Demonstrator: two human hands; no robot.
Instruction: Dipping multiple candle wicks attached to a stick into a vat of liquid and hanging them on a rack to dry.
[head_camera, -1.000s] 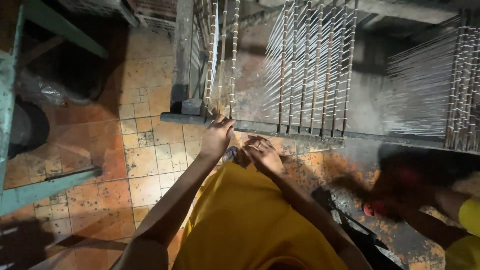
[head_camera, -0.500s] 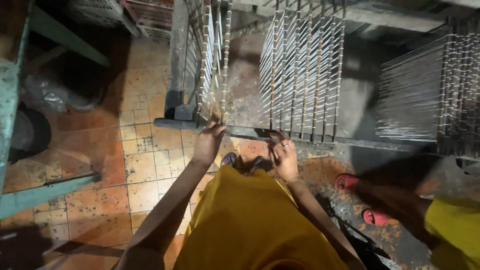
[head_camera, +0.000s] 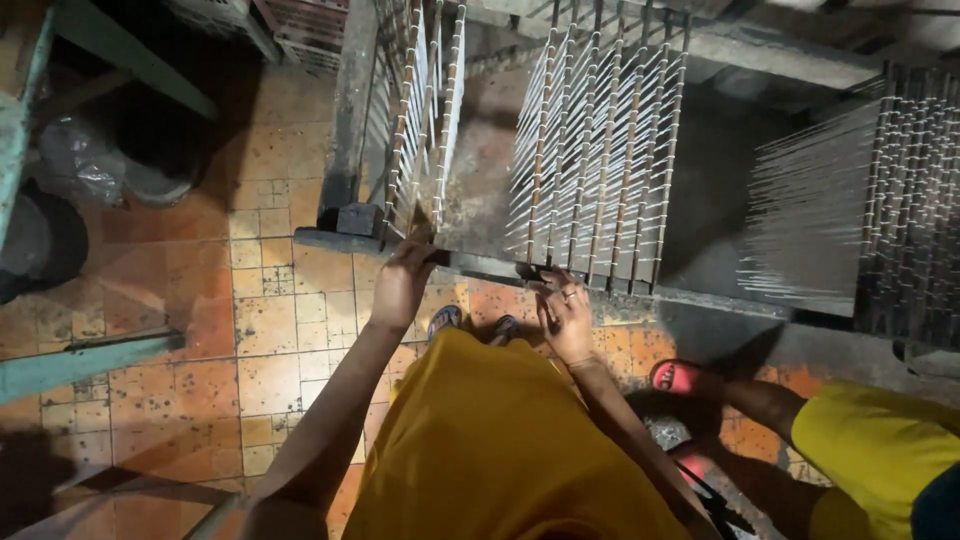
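Metal frame bar (head_camera: 480, 266) lies under both hands: left (head_camera: 402, 283), right (head_camera: 566, 318).

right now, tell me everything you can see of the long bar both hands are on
The bar is a long, dark, flat strip, metal or wood by its look, lying almost level low above the tiled floor and sloping slightly down to the right. It forms the bottom edge of a frame of upright rods wound with pale threads. The left hand grips it from above near its left part; the right hand touches it further right. Its left end meets a dark block.
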